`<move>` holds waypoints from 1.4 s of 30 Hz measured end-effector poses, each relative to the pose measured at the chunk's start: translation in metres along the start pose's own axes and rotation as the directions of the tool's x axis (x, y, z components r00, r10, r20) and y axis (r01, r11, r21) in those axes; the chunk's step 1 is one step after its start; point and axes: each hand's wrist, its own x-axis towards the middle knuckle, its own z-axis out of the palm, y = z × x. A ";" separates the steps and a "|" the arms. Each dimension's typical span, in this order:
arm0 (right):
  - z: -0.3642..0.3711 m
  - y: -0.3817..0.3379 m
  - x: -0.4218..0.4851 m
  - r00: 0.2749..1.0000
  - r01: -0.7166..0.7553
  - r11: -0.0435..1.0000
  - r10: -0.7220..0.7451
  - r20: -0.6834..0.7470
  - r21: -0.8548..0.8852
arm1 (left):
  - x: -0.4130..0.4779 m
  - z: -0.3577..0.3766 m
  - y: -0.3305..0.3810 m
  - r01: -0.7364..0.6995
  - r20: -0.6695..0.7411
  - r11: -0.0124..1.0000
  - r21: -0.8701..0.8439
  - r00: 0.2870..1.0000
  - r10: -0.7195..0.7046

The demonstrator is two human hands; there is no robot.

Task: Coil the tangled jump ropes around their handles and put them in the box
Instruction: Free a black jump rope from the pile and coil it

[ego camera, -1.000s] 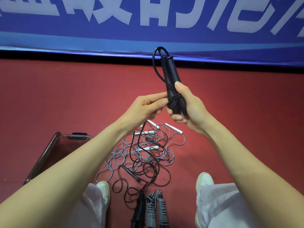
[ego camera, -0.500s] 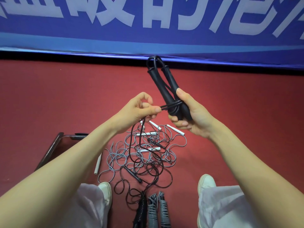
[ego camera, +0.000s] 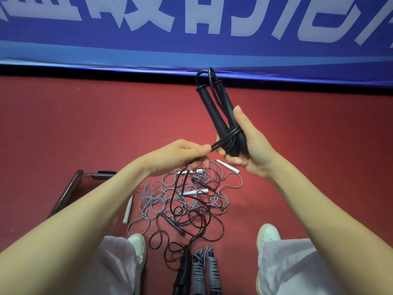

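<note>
head view: i see the right hand (ego camera: 255, 150) clamped round the pair of black handles (ego camera: 210, 109), held tilted above the red floor (ego camera: 63, 124), with the black rope (ego camera: 228, 138) looped round their lower end. the left hand (ego camera: 178, 156) pinches that rope just beside the handles, and it trails down into the tangle (ego camera: 191, 201) of grey and black ropes on the floor. three coiled ropes (ego camera: 198, 271) lie between the shoes; the box (ego camera: 68, 190) sits at left, mostly hidden by the forearm, so i can't tell its contents.
</note>
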 end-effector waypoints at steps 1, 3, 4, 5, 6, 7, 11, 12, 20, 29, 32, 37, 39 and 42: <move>0.001 -0.001 -0.001 1.000 -0.002 1.000 0.002 0.001 0.013 | 0.000 -0.002 -0.002 0.006 0.028 1.000 -0.027 1.000 -0.006; 0.000 -0.001 -0.001 0.999 -0.030 1.000 0.029 0.034 0.011 | -0.001 -0.008 -0.005 0.001 0.045 0.999 -0.052 0.999 0.001; -0.001 0.001 -0.001 0.996 -0.053 0.998 0.054 0.077 -0.016 | -0.001 -0.010 -0.006 -0.011 0.025 1.000 -0.027 1.000 0.011; -0.001 0.002 -0.002 0.988 -0.080 0.995 0.088 0.131 -0.064 | 0.000 -0.014 -0.009 -0.018 -0.017 0.999 0.028 1.000 0.018; -0.001 0.004 -0.002 0.974 -0.103 0.986 0.127 0.187 -0.130 | -0.001 -0.015 -0.010 -0.016 -0.059 0.996 0.090 0.998 0.021; 0.001 0.006 -0.004 0.955 -0.129 0.971 0.177 0.239 -0.204 | -0.001 -0.016 -0.012 -0.016 -0.092 0.990 0.140 0.995 0.029; 0.009 0.001 -0.016 0.879 -0.172 0.853 0.359 0.313 -0.494 | -0.001 -0.023 -0.007 -0.037 -0.089 0.973 0.228 0.994 0.059; 0.009 -0.001 -0.019 0.864 -0.182 0.795 0.411 0.291 -0.579 | 0.000 -0.025 -0.001 -0.026 -0.060 0.971 0.237 0.997 0.041; 0.001 0.027 -0.002 0.922 -0.210 0.053 0.342 -0.180 -0.976 | 0.012 0.014 0.020 0.025 -0.138 0.850 0.527 0.989 0.057; -0.014 0.021 0.006 0.889 -0.308 0.066 -0.334 -0.312 -0.949 | 0.021 0.031 0.025 0.186 -0.144 0.918 -0.350 0.958 -0.249; -0.014 0.019 0.008 0.881 -0.280 0.078 -0.374 -0.289 -0.957 | 0.017 0.023 0.026 0.184 -0.165 0.903 -0.388 0.950 -0.265; -0.008 0.015 0.007 0.865 -0.244 0.203 -0.397 -0.308 -0.948 | 0.014 0.030 0.026 0.106 -0.235 0.895 -0.433 0.946 -0.225; -0.009 0.015 0.008 0.852 -0.252 0.235 -0.405 -0.330 -0.939 | 0.014 0.033 0.026 -0.032 -0.404 0.987 -0.158 0.914 -0.034; -0.007 0.018 0.011 0.860 -0.272 0.227 -0.379 -0.342 -0.935 | 0.016 0.032 0.018 -0.082 -0.428 0.577 0.813 0.588 0.687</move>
